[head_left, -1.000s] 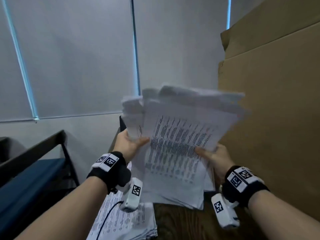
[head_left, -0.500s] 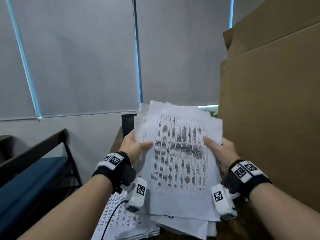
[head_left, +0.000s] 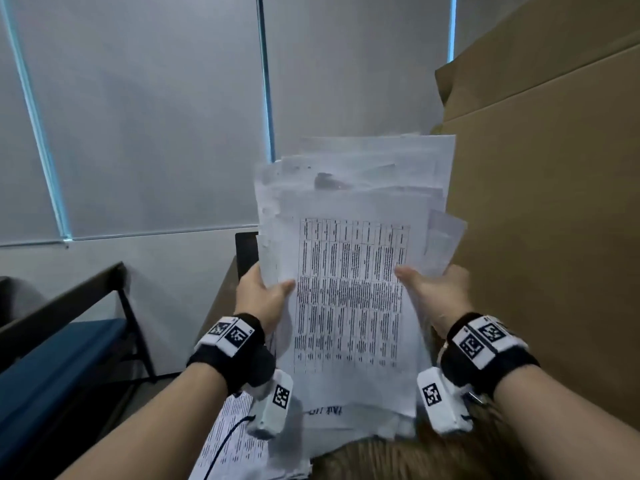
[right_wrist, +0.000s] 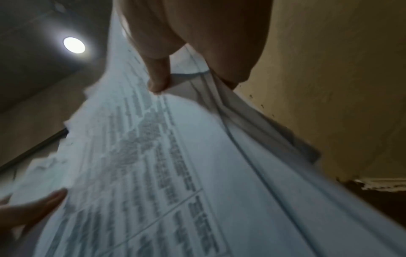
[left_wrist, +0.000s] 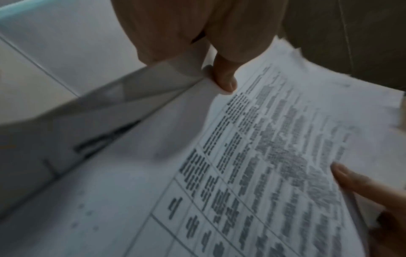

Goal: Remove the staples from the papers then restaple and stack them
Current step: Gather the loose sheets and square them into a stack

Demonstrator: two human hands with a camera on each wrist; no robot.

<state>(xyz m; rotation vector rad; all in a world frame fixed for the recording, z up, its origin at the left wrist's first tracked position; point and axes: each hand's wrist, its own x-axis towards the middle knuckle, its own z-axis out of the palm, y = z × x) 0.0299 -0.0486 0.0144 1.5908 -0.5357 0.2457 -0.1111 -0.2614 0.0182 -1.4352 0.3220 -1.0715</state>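
Above the wooden desk (head_left: 381, 459), the left hand (head_left: 261, 297) grasps the left edge of a loose sheaf of white printed papers (head_left: 349, 289), thumb on the front sheet; the right hand (head_left: 434, 294) clasps the opposite edge. The sheaf stands nearly upright between them, long axis vertical, each hand equally near, likely ready for squaring downward.

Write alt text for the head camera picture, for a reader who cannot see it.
Two bare hands, left hand and right hand, hold up an uneven sheaf of white printed papers by its side edges. Behind are grey window blinds, with a tall brown cardboard sheet on the right and another pile of printed sheets on the wooden desk below.
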